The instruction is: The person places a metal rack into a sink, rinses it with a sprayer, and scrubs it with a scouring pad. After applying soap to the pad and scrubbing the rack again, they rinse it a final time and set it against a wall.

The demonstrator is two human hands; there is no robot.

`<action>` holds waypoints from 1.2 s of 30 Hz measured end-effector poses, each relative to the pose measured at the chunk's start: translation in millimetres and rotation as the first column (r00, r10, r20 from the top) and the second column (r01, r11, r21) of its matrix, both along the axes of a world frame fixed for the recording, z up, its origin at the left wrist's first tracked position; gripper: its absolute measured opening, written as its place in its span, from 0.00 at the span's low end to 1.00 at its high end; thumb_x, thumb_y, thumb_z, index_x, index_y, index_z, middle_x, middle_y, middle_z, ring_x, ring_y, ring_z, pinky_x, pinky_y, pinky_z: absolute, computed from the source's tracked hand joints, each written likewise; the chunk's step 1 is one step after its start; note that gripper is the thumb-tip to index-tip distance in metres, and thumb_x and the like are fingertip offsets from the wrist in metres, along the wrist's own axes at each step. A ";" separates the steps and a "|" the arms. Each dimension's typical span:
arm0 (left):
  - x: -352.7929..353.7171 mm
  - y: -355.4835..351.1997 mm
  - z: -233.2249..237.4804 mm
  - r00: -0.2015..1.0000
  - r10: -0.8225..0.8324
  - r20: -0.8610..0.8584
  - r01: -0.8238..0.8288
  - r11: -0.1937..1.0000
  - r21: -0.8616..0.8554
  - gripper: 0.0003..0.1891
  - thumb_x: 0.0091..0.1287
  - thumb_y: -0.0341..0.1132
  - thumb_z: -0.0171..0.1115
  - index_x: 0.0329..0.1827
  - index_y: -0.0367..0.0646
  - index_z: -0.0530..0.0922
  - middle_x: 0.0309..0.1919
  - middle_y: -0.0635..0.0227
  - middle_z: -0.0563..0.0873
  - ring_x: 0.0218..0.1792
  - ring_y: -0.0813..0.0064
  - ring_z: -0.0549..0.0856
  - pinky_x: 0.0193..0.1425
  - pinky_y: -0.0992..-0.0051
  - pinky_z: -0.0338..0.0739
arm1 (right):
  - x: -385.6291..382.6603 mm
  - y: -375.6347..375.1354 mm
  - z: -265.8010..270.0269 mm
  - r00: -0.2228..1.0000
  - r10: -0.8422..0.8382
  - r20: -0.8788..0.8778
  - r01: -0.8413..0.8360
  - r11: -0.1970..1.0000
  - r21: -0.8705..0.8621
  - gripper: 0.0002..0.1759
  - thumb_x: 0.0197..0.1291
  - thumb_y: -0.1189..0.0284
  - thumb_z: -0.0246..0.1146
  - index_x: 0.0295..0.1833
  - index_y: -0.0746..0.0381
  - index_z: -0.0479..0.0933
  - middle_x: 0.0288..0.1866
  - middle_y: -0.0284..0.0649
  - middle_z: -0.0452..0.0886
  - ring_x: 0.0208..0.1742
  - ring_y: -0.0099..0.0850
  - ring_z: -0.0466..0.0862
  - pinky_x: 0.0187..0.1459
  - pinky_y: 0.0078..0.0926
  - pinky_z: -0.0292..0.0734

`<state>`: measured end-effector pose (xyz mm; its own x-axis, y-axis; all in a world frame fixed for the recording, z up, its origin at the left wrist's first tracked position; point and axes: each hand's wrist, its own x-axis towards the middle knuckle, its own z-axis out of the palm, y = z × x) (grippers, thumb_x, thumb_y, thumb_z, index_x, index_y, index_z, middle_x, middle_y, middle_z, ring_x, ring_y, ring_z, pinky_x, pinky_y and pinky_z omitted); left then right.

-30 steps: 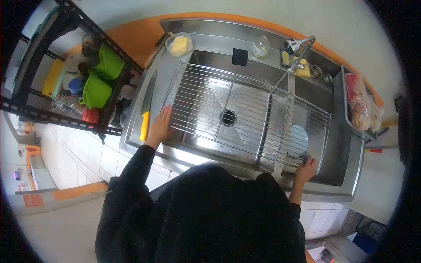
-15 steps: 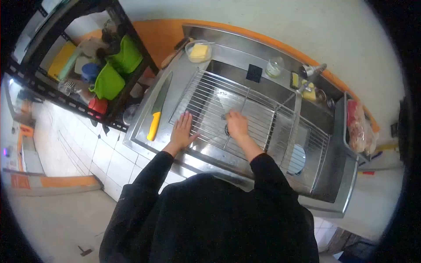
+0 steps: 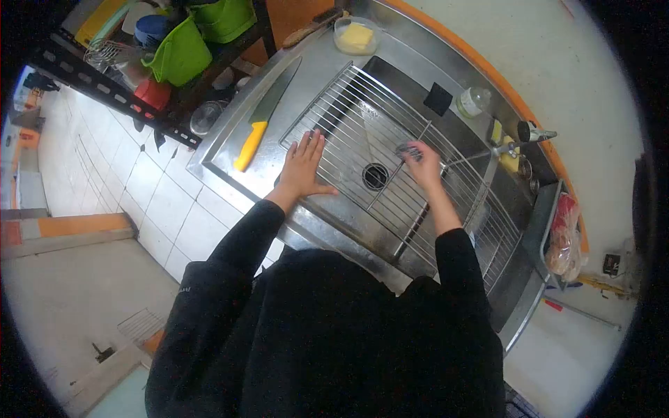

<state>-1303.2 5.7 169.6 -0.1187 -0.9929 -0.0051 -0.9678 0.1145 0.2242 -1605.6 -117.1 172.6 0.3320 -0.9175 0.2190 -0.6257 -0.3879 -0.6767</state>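
Over the metal sink lies a wire rack, with the round drain visible beneath it. My left hand rests flat on the rack's near left edge, fingers spread. Further right, my right hand is closed around a small grey scrubber, which touches the rack's wires near the crossbar. To the left of the rack, a knife with a yellow handle lies on the steel counter.
A tub with a yellow sponge, a black pad, a jar and a faucet line the back. At right, a grey tray holds a bag. A shelf with green baskets stands left.
The view has turned and shifted. My right hand has moved across the rack, away from my body, and the scrubber now shows at its fingers. My left hand remains at the rack's edge.
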 end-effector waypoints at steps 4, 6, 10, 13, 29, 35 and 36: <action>1.6 1.6 -9.0 1.000 0.000 0.024 0.001 1.000 -0.025 0.69 0.36 0.72 0.68 0.77 0.39 0.45 0.77 0.58 0.46 0.77 0.58 0.47 0.75 0.54 0.47 | 10.0 35.6 18.3 0.953 0.029 -0.301 -0.038 0.999 -0.025 0.16 0.49 0.75 0.68 0.47 0.64 0.80 0.43 0.49 0.83 0.44 0.47 0.82 0.47 0.38 0.78; -0.3 -0.4 -9.2 1.000 -0.001 0.021 0.002 1.000 -0.025 0.69 0.36 0.71 0.69 0.76 0.39 0.45 0.77 0.58 0.47 0.77 0.58 0.47 0.75 0.54 0.48 | 29.8 56.4 -5.0 0.879 0.010 -0.477 -0.096 0.983 -0.157 0.16 0.49 0.75 0.68 0.46 0.64 0.79 0.43 0.49 0.82 0.44 0.48 0.82 0.47 0.39 0.77; -0.3 1.8 -6.4 0.999 0.012 0.045 -0.011 1.000 -0.019 0.66 0.40 0.69 0.69 0.76 0.39 0.45 0.77 0.59 0.48 0.77 0.58 0.49 0.74 0.54 0.50 | 72.5 87.0 -11.7 0.916 -0.161 -0.367 0.134 0.986 -0.098 0.14 0.51 0.76 0.65 0.45 0.63 0.78 0.42 0.48 0.80 0.44 0.49 0.80 0.47 0.39 0.76; -0.9 -1.1 -7.4 0.996 0.014 0.085 -0.016 1.000 0.020 0.60 0.46 0.62 0.69 0.76 0.41 0.46 0.77 0.60 0.48 0.76 0.59 0.49 0.74 0.55 0.51 | 43.7 99.1 16.9 0.967 -0.236 -0.096 0.220 0.963 -0.154 0.14 0.52 0.76 0.63 0.47 0.63 0.76 0.45 0.48 0.78 0.47 0.49 0.78 0.49 0.38 0.74; 23.6 -5.8 26.8 0.861 -0.210 0.463 0.312 0.938 -0.154 0.28 0.63 0.34 0.52 0.69 0.45 0.64 0.65 0.50 0.71 0.55 0.50 0.79 0.47 0.57 0.78 | -88.4 211.8 61.2 0.789 -0.147 -0.597 0.166 0.986 -0.023 0.35 0.35 0.79 0.70 0.57 0.55 0.72 0.52 0.46 0.73 0.48 0.48 0.79 0.46 0.41 0.76; 25.3 -10.1 252.6 0.850 -0.327 0.413 0.288 0.945 0.157 0.14 0.57 0.34 0.57 0.47 0.51 0.82 0.36 0.61 0.87 0.38 0.61 0.86 0.39 0.60 0.78 | -118.9 185.9 255.3 0.921 0.075 -0.383 -0.065 0.997 0.038 0.25 0.34 0.81 0.66 0.45 0.61 0.76 0.41 0.44 0.78 0.45 0.44 0.80 0.45 0.34 0.77; 26.0 -22.0 259.7 0.871 -0.296 0.391 0.317 0.948 0.011 0.10 0.57 0.34 0.57 0.41 0.51 0.82 0.32 0.61 0.86 0.35 0.58 0.85 0.38 0.59 0.78 | -122.3 170.3 270.2 0.932 0.113 -0.344 -0.119 0.993 0.003 0.23 0.34 0.81 0.66 0.44 0.62 0.76 0.40 0.44 0.78 0.45 0.43 0.80 0.45 0.32 0.76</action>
<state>-1277.2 -16.4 429.3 -0.4167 -0.9069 -0.0616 -0.8908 0.4209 -0.1714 -1727.9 53.3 442.8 0.4934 -0.8653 0.0883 -0.7686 -0.4812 -0.4215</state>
